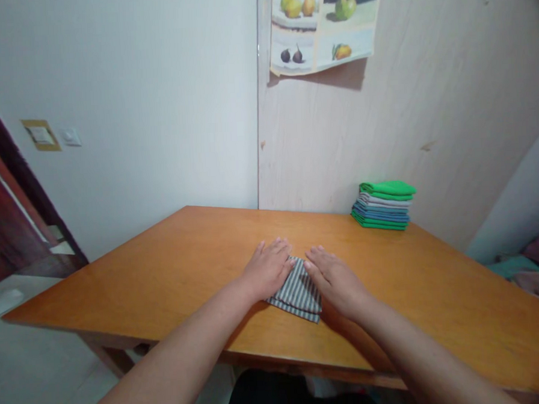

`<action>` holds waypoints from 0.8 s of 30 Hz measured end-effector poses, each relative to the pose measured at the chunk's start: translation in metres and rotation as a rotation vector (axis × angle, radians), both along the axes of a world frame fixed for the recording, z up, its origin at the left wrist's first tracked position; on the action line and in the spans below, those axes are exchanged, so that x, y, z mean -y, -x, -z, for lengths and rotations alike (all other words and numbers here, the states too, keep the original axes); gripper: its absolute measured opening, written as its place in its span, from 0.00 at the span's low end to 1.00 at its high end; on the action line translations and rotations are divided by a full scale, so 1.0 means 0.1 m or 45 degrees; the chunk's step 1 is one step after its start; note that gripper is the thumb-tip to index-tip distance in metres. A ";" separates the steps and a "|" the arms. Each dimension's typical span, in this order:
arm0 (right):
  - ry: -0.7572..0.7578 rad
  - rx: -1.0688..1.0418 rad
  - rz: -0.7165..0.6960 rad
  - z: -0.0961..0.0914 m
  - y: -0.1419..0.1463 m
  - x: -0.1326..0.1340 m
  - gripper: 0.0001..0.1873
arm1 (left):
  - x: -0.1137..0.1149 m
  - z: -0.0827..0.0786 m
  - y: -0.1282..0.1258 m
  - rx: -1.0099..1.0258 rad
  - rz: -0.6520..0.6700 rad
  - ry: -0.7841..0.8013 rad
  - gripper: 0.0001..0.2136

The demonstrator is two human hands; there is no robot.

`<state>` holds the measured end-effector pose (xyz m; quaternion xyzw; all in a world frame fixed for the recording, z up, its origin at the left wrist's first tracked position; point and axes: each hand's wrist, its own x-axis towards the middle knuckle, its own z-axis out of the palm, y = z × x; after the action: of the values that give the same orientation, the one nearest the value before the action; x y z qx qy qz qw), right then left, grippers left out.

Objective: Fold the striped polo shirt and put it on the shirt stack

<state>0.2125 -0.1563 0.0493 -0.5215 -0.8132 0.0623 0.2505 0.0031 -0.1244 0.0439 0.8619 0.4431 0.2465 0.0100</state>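
A small folded cloth with grey and white stripes [296,294] lies on the orange wooden table [165,274], near its front edge. My left hand [268,267] rests flat on the cloth's left part, fingers stretched out and together. On the cloth's right part lies my right hand [334,277], also flat with fingers extended. Both hands press down on the cloth and hold nothing.
A stack of several folded cloths [384,205], green, grey and blue, sits at the table's back right by the wall. A fruit poster [323,24] hangs above. A doorway and light switch [70,137] are at the left. Bedding shows at the far right.
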 end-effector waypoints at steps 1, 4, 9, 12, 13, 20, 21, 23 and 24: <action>0.056 0.082 -0.012 0.04 0.04 0.01 0.37 | 0.00 0.03 0.00 -0.048 -0.007 0.036 0.24; 0.166 0.261 -0.047 0.19 0.08 0.08 0.42 | 0.02 0.09 0.06 -0.124 -0.007 0.122 0.27; 0.163 0.342 -0.035 0.30 0.00 0.20 0.44 | 0.09 0.12 0.13 -0.154 0.024 0.199 0.31; 0.170 0.354 -0.026 0.30 -0.01 0.24 0.45 | 0.12 0.12 0.15 -0.161 0.022 0.238 0.33; 0.170 0.354 -0.020 0.30 -0.01 0.25 0.45 | 0.12 0.12 0.16 -0.158 0.023 0.247 0.34; 0.167 0.331 -0.030 0.33 -0.01 0.26 0.45 | 0.11 0.15 0.17 -0.125 0.030 0.287 0.37; 0.167 0.326 -0.031 0.33 0.00 0.26 0.45 | 0.11 0.15 0.17 -0.125 0.024 0.289 0.38; 0.165 0.302 -0.033 0.34 0.00 0.25 0.45 | 0.11 0.15 0.17 -0.123 0.016 0.280 0.38; 0.168 0.283 -0.038 0.34 0.00 0.25 0.44 | 0.11 0.15 0.16 -0.125 0.017 0.272 0.37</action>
<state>0.2129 -0.1809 0.0154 -0.5283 -0.8378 0.0614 0.1230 -0.0133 -0.1357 0.0289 0.8699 0.4609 0.1552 0.0817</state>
